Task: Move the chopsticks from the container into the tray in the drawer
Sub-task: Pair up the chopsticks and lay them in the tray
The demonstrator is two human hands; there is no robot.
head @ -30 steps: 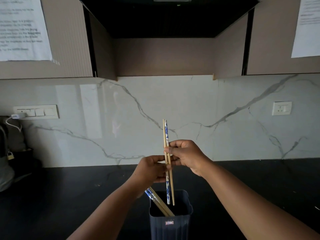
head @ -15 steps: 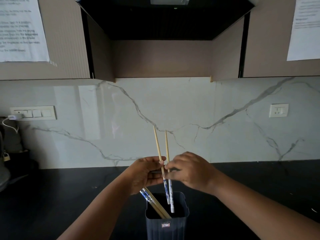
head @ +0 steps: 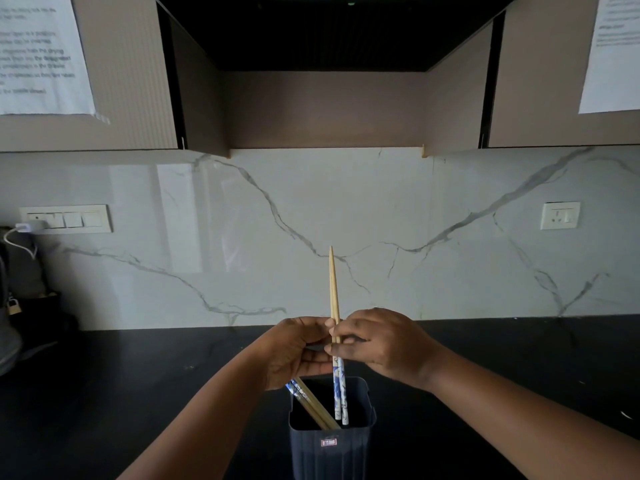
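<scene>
A dark blue square container (head: 332,445) stands on the black counter at the bottom centre. Above it, a pair of wooden chopsticks with blue-and-white patterned ends (head: 334,299) is held upright, thin tips up and patterned ends dipping into the container's mouth. My right hand (head: 381,344) pinches the pair from the right. My left hand (head: 294,351) touches it from the left and also grips a second pair (head: 311,405), which slants down into the container. No drawer or tray is in view.
The black counter (head: 138,393) runs along a white marble backsplash (head: 415,237). A switch panel with a plugged-in charger (head: 65,220) and dark objects sit at the far left. A socket (head: 560,215) is on the right wall. Cabinets and a hood hang overhead.
The upright pair was flipped so the patterned ends now point down. The two sticks, splayed half a second ago, are now closed together. Both hands stayed above the container.
</scene>
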